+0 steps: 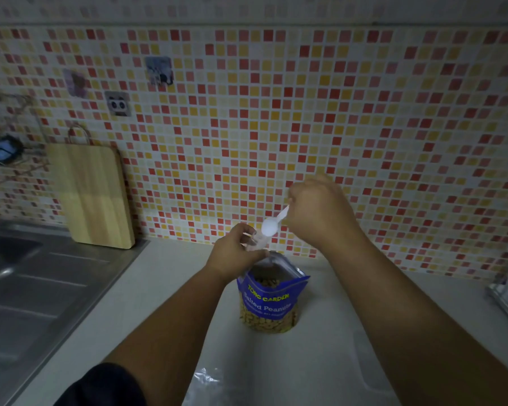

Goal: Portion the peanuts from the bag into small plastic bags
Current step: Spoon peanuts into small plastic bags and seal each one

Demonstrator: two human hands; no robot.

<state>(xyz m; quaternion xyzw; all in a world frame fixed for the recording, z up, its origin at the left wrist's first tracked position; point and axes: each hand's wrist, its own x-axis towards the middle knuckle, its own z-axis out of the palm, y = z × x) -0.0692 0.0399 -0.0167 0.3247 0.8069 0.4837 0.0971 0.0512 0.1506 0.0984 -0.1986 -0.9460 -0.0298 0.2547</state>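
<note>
Head view shows my right hand [320,212] pinching the white spoon [272,225], my left hand [232,253] holding the small plastic bag [257,240] just above the peanut bag [272,297], so I should tip slowly.

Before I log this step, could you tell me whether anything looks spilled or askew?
Nothing stands out. The peanut bag stands upright and open, no peanuts lie on the counter, and the spoon sits over the small bag.

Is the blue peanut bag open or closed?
Open. The blue foil peanut bag stands upright on the white counter, its top spread wide, with peanuts visible inside the mouth.
</note>
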